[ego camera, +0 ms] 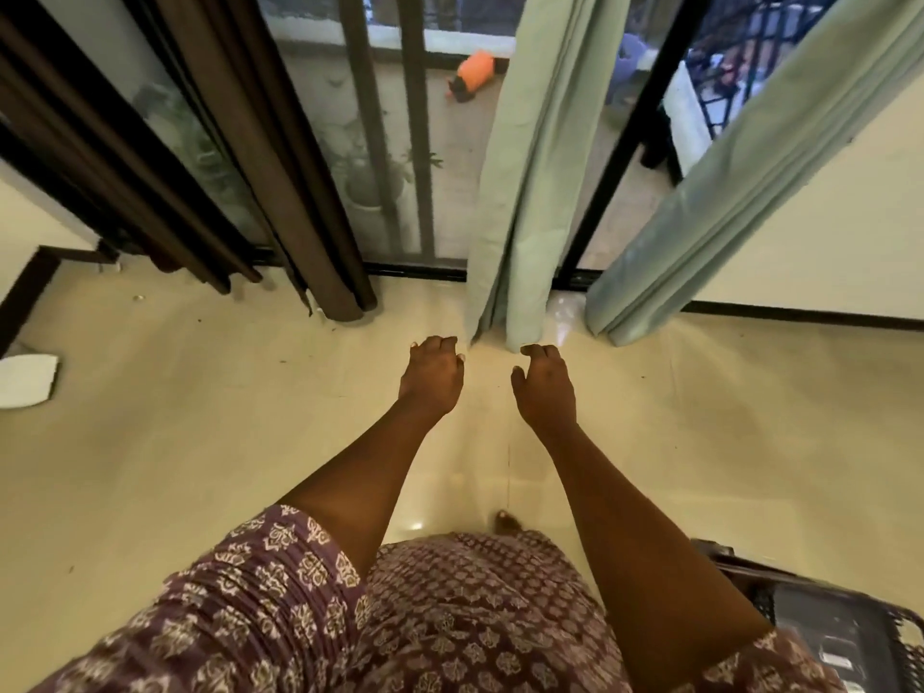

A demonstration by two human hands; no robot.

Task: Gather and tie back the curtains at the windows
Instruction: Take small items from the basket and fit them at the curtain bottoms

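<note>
Pale green curtain [520, 192], hanging ungathered at the glass door, hem just above the floor between a brown curtain [280, 182] and a second green curtain [750, 202]. Left hand [432, 377] and right hand [542, 387] reach toward its hem, loosely curled, grasping nothing. Judged best: bunch all folds evenly before tying. A dark basket [840, 627] sits at lower right; white paper [27, 380] lies left.

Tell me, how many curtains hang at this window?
3 visible: a brown curtain on the left, a pale green curtain in the middle, another green curtain on the right. More may hang outside the frame.
</note>
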